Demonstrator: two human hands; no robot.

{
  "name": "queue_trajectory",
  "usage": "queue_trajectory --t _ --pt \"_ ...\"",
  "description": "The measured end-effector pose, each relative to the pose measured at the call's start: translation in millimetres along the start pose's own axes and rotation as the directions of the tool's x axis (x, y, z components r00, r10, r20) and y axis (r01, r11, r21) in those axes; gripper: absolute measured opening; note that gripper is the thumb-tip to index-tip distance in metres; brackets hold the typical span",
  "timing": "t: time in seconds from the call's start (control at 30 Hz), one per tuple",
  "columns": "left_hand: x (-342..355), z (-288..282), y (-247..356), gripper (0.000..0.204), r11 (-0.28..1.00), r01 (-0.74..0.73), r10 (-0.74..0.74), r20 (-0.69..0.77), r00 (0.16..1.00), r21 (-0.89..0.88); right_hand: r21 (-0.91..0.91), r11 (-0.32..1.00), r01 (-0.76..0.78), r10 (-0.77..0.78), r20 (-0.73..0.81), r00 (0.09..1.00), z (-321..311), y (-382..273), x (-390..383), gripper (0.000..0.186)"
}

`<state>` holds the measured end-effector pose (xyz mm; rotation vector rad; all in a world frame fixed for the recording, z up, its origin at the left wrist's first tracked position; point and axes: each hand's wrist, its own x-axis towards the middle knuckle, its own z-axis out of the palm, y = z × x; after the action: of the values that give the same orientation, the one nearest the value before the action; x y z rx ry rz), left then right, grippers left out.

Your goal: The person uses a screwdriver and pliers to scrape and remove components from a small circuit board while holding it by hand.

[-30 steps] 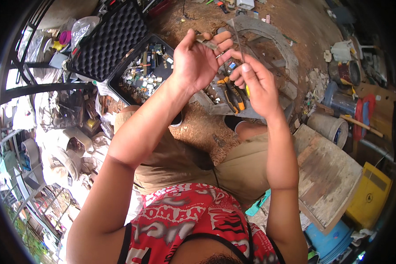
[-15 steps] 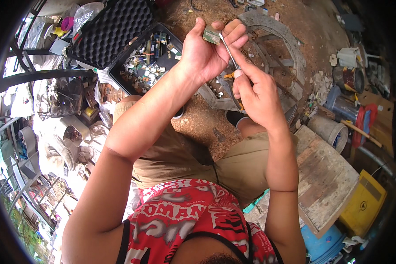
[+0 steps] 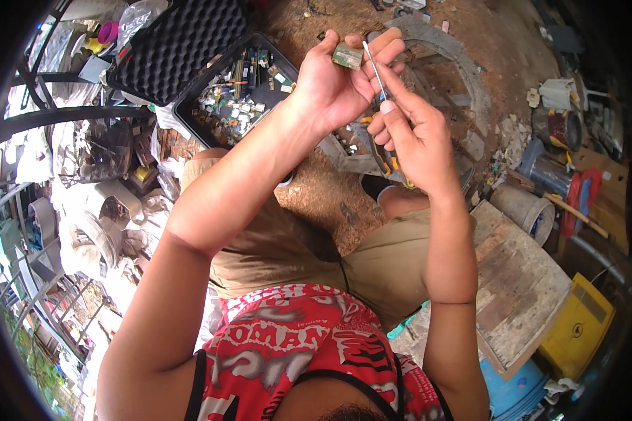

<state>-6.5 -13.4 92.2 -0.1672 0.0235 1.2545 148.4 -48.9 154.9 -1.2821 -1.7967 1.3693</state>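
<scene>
Palm up, my left hand (image 3: pixel 337 84) holds a small green circuit board (image 3: pixel 347 57) in its fingers. A thin metal screwdriver (image 3: pixel 374 70) is in my right hand (image 3: pixel 418 140), the index finger lying along the shaft. Its tip points up past the board, close to my left fingers; whether it touches anything there I cannot tell. Below the right hand lies a yellow-and-black handled tool (image 3: pixel 385 158), partly hidden. An open black case (image 3: pixel 182 112) stands to the left of my left hand, with many small circuit boards and chips (image 3: pixel 239 112) in it.
A grey round frame (image 3: pixel 470 63) lies on the dirt floor beyond my hands. To the right are a wooden board (image 3: pixel 516 281), a grey bucket (image 3: pixel 516 203), a yellow panel (image 3: pixel 579 326) and a blue container (image 3: pixel 516 393). Plastic scrap (image 3: pixel 98 224) is heaped at the left.
Both hands have shifted slightly to the right. The screwdriver has swung more upright, its tip a little farther from the circuit board.
</scene>
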Motion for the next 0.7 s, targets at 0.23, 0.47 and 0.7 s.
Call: queue_trajectory --t 0.23,0.47,0.7 --pt "16 -15 -6 0.049 0.999 -0.021 0.017 -0.13 0.991 -0.03 0.048 0.998 -0.044 0.042 0.046 0.998 -2 3 5 0.042" --pt "15 -19 -4 0.05 0.995 0.018 -0.024 -0.06 0.998 -0.099 0.038 0.999 -0.031 0.029 0.045 0.999 -5 3 5 0.043" --pt "15 -12 -1 0.048 0.992 -0.062 0.065 -0.022 0.998 0.11 -0.061 0.997 0.044 -0.042 0.03 0.999 -8 7 3 0.04"
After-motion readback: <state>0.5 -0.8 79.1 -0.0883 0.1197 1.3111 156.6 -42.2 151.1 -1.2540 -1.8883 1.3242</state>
